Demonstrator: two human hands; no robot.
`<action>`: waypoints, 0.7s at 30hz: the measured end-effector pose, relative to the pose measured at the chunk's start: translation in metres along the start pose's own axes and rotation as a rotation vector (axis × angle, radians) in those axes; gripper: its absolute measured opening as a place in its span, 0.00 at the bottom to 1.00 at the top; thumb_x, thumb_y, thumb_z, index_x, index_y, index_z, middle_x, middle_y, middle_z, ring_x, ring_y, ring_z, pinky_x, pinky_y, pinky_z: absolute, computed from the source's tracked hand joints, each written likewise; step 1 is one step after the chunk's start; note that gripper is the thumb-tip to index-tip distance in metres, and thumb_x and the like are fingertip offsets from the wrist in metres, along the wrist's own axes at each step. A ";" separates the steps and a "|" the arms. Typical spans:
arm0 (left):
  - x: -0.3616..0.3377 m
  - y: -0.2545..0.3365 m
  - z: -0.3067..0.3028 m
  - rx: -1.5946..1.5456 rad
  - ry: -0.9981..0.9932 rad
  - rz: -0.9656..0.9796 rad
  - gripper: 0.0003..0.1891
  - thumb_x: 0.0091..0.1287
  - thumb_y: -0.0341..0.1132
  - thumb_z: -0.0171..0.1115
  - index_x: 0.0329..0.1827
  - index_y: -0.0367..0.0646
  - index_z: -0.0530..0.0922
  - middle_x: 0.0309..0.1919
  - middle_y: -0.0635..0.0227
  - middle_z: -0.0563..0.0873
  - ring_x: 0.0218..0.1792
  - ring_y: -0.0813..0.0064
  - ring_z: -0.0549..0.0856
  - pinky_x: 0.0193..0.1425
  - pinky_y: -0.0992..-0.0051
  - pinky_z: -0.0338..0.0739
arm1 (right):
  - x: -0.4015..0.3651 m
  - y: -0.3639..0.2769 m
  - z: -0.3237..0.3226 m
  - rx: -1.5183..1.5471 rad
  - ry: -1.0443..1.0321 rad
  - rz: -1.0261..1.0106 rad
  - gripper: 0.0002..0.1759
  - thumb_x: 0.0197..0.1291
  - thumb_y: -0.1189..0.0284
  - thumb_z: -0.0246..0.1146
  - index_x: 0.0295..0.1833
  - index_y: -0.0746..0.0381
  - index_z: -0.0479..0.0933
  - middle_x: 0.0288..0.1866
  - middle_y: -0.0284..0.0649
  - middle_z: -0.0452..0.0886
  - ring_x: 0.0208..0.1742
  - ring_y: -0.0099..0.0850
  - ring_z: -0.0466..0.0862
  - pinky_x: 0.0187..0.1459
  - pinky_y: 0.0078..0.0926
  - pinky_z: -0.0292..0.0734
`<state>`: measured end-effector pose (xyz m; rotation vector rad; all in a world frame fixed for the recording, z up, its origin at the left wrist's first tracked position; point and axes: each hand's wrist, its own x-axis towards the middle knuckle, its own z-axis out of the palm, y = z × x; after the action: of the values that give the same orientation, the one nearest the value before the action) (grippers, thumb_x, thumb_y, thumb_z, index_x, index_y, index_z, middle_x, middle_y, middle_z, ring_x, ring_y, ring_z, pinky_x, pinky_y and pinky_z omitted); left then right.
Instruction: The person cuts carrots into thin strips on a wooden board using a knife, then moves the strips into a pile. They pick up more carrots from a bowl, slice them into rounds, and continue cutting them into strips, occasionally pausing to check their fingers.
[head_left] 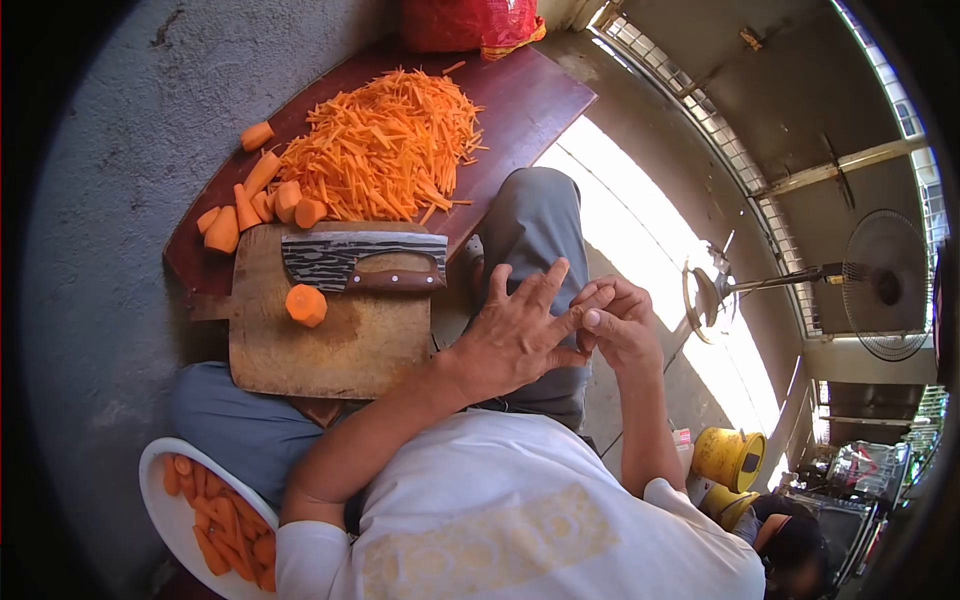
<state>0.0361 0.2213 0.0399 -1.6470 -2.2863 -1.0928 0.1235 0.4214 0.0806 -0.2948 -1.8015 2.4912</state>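
Observation:
My left hand (520, 330) is held over my knee with its fingers spread and its back showing. My right hand (622, 322) has its thumb and fingers pinched on one finger of the left. To their left, a wooden cutting board (340, 355) bears a cleaver (400, 281) with a patterned blade and brown handle, lying flat and touched by neither hand. A short carrot chunk (306, 305) rests just below the blade. Behind the board is a large heap of carrot strips (385, 145), with several peeled carrot pieces (222, 230) at its left.
The dark red table (530, 95) runs along a grey wall (110, 220). A red bag (468, 25) stands at its far end. At lower left, a white bowl (152, 480) holds carrots. To the right are a fan (885, 285), yellow buckets (725, 457) and another person (795, 540).

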 end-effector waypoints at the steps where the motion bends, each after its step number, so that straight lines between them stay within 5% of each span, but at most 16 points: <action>1: 0.000 -0.002 -0.004 0.021 -0.031 0.014 0.39 0.76 0.63 0.68 0.88 0.62 0.72 0.82 0.38 0.71 0.75 0.50 0.81 0.76 0.34 0.63 | 0.001 -0.003 -0.005 -0.034 -0.015 0.017 0.16 0.69 0.78 0.78 0.57 0.73 0.85 0.42 0.43 0.91 0.28 0.29 0.89 0.27 0.27 0.86; 6: -0.003 -0.007 -0.021 0.087 -0.100 0.034 0.36 0.75 0.63 0.69 0.84 0.65 0.76 0.80 0.39 0.73 0.63 0.53 0.85 0.78 0.37 0.62 | 0.007 -0.002 -0.011 -0.081 -0.047 0.059 0.12 0.67 0.78 0.79 0.51 0.73 0.87 0.37 0.43 0.91 0.23 0.30 0.88 0.23 0.27 0.84; 12: -0.004 -0.008 -0.037 0.142 -0.184 0.029 0.35 0.77 0.58 0.69 0.86 0.65 0.75 0.82 0.40 0.70 0.65 0.54 0.84 0.78 0.40 0.63 | 0.010 0.005 -0.010 -0.021 -0.012 0.085 0.10 0.70 0.76 0.77 0.51 0.71 0.87 0.35 0.42 0.90 0.23 0.29 0.87 0.22 0.27 0.83; 15: -0.006 -0.012 -0.042 0.110 -0.104 0.059 0.30 0.77 0.53 0.71 0.80 0.55 0.80 0.70 0.46 0.80 0.57 0.57 0.86 0.72 0.48 0.70 | 0.014 0.008 -0.011 0.015 0.080 0.078 0.10 0.74 0.73 0.75 0.50 0.70 0.87 0.33 0.40 0.88 0.22 0.27 0.84 0.21 0.27 0.81; 18: -0.006 -0.010 -0.061 0.105 -0.143 0.046 0.20 0.76 0.48 0.73 0.61 0.45 0.86 0.51 0.58 0.84 0.48 0.63 0.85 0.62 0.57 0.74 | 0.023 0.015 -0.011 -0.032 0.115 0.042 0.11 0.78 0.70 0.72 0.49 0.69 0.87 0.29 0.37 0.85 0.20 0.25 0.80 0.22 0.25 0.79; 19: -0.007 -0.014 -0.064 0.081 -0.024 0.109 0.12 0.73 0.40 0.76 0.38 0.45 0.82 0.34 0.67 0.80 0.38 0.65 0.83 0.50 0.61 0.75 | 0.024 0.019 -0.009 -0.066 0.088 0.031 0.12 0.79 0.69 0.71 0.49 0.69 0.87 0.28 0.36 0.84 0.20 0.25 0.79 0.22 0.25 0.78; 21: -0.018 -0.016 -0.075 0.051 0.067 0.072 0.14 0.71 0.36 0.77 0.31 0.47 0.78 0.30 0.68 0.78 0.34 0.65 0.82 0.45 0.62 0.74 | 0.028 0.027 0.004 -0.127 0.030 0.039 0.13 0.81 0.68 0.71 0.47 0.68 0.88 0.27 0.35 0.83 0.21 0.23 0.80 0.25 0.23 0.77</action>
<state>0.0070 0.1594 0.0782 -1.6342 -2.1779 -1.0483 0.0976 0.4132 0.0532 -0.3747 -1.9644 2.3882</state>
